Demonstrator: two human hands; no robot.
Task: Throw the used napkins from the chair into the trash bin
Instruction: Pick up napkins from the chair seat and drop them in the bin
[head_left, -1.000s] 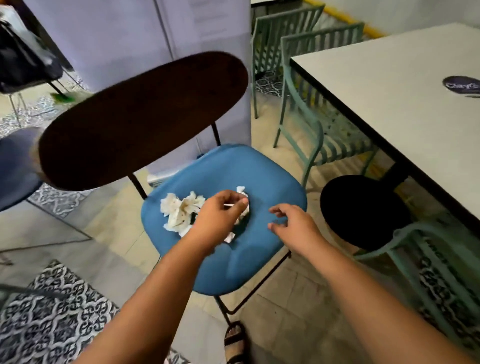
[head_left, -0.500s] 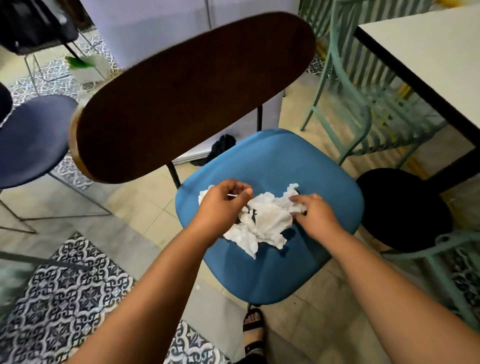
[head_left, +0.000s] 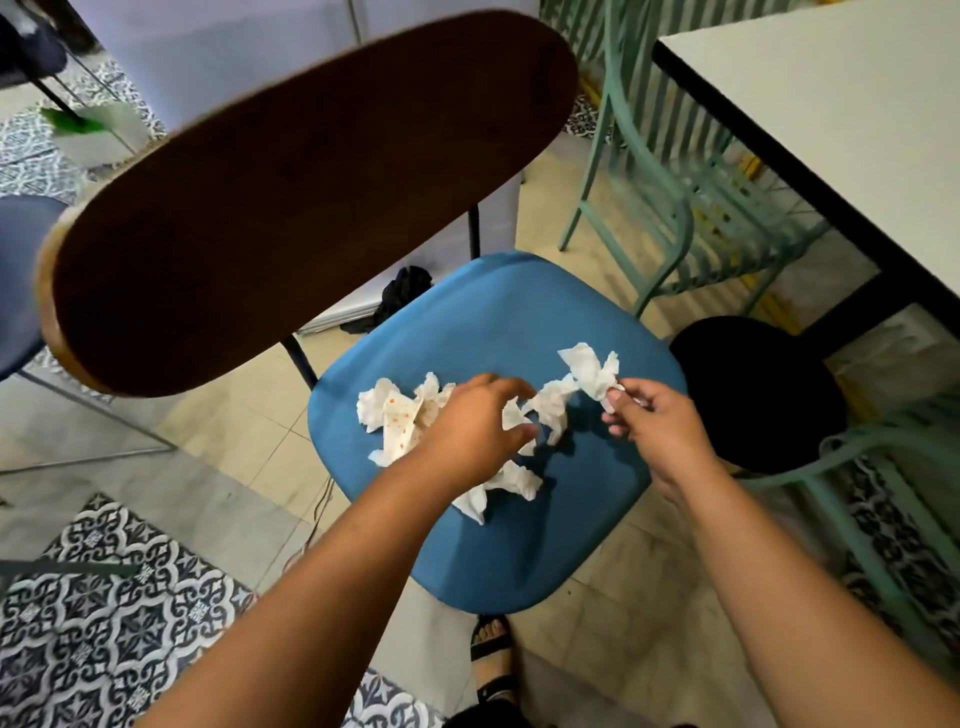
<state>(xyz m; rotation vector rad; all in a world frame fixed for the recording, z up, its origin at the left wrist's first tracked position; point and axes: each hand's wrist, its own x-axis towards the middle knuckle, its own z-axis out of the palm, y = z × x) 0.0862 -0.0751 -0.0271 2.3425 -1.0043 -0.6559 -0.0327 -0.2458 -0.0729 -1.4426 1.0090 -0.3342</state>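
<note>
Several crumpled white napkins, some with orange stains (head_left: 397, 421), lie on the blue padded seat of a chair (head_left: 509, 551) with a dark wooden backrest. My left hand (head_left: 475, 426) is over the middle of the pile, its fingers curled around a napkin piece (head_left: 514, 415). My right hand (head_left: 654, 426) pinches a twisted napkin (head_left: 589, 371) at the seat's right side and lifts its end off the cushion. Another napkin (head_left: 511, 483) lies below my left wrist. No trash bin is in view.
A white table with a black edge (head_left: 810, 171) stands at the right, a green metal chair (head_left: 670, 202) beside it. A black round stool (head_left: 753, 395) sits right of the blue seat. A navy chair (head_left: 21, 291) is at far left. My sandalled foot (head_left: 493, 660) is below.
My right hand has pulled one napkin away to the right and raised it. My left hand has moved to the pile's middle. The pile is spread wider across the seat.
</note>
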